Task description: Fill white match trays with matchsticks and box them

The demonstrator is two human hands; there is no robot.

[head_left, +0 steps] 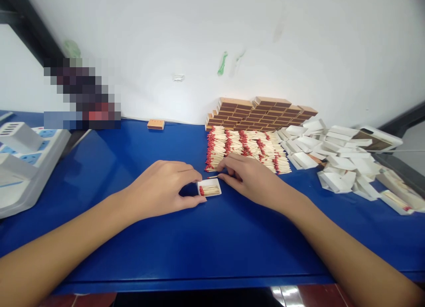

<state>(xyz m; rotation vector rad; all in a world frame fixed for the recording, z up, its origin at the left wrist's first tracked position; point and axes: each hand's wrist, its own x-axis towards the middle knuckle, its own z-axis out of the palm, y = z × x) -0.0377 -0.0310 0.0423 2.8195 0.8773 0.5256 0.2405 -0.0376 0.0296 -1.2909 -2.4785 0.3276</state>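
Note:
A small white matchbox tray (217,183) lies on the blue table, with several red-headed matches (210,190) inside it. My left hand (171,185) grips the tray's left end between thumb and fingers. Just above the tray's far right corner, a single match (213,177) is pinched between the thumb and fingertips of my right hand (244,176). Beyond that hand spreads a wide bed of loose matches (245,150), laid in rows with their red heads mostly to the left. Part of this bed is hidden behind my right hand.
Brown-sided matchboxes (255,114) are stacked against the white wall. A heap of white trays (345,152) lies to the right, near one tray holding matches (396,202). A lone matchbox (156,124) sits at the back. On the left is a white power strip (40,178).

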